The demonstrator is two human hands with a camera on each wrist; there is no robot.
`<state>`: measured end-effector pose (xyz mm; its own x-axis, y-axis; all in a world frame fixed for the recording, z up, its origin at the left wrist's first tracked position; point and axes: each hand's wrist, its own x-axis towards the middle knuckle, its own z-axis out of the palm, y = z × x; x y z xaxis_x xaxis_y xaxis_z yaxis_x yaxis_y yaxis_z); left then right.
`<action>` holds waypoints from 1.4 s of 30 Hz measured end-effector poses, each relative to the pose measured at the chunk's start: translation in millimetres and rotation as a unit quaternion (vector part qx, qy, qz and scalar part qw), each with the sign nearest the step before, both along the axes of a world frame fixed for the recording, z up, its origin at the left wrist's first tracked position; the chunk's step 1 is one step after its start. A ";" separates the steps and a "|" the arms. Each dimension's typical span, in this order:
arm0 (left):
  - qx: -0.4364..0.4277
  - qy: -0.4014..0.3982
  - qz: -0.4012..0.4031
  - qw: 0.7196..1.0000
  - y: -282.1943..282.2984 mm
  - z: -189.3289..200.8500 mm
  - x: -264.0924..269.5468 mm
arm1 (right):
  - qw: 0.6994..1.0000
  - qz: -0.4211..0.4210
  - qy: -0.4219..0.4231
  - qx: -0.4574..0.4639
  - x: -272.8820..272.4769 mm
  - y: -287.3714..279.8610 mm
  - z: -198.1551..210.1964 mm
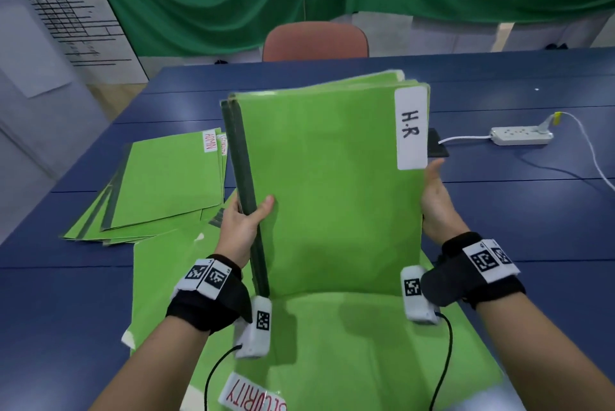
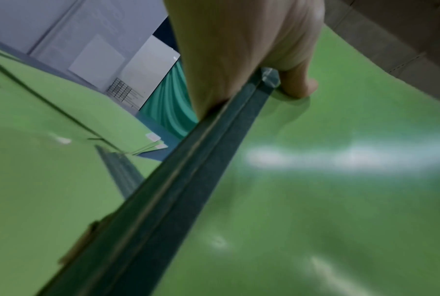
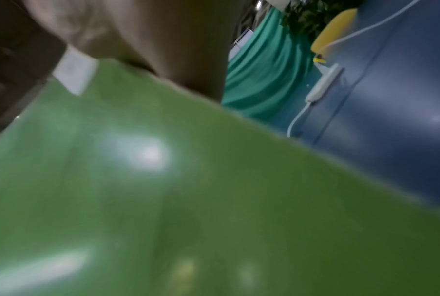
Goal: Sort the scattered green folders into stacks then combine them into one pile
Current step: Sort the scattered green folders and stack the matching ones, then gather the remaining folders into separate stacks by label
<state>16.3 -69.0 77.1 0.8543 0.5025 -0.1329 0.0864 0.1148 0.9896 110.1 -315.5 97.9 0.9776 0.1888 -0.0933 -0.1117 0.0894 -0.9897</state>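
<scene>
So a bundle of flat green card folders (image 1: 332,184) is held upright above the blue bench (image 1: 499,211), its dark spine gripped by the left hand (image 1: 241,227), fingers clamped, and its opposite edge by the right hand (image 1: 436,201).

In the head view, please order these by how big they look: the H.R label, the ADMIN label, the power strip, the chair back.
1. chair back
2. H.R label
3. power strip
4. ADMIN label

The H.R label sits nearest the camera on the held folders, so its true size may be smaller.

Bare forearms, black wrist straps (image 1: 213,302) with white square-coded tags, white camera blocks (image 1: 259,327), thin black cables (image 1: 216,374).
</scene>
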 end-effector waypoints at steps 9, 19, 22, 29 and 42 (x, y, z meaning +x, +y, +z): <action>0.105 -0.027 0.020 0.994 -3.2 16.0 -6.6 | 0.997 0.001 -0.062 -0.053 -12.7 -6.5 -7.5; 0.121 0.095 0.002 0.988 -11.5 -10.1 -4.5 | 0.997 -0.008 -0.019 -0.075 -22.3 3.0 -31.8; 0.149 0.083 -0.026 0.985 -10.4 -4.6 3.4 | 0.998 -0.035 -0.008 -0.055 -9.9 -3.3 -31.5; 0.248 0.298 -0.117 0.914 3.0 -77.5 -28.2 | 0.985 -0.067 0.120 -0.100 -5.4 -58.1 -63.2; 0.176 0.324 -0.030 0.929 -4.9 -87.5 -13.3 | 0.956 -0.110 0.232 -0.142 -9.6 -86.3 -112.5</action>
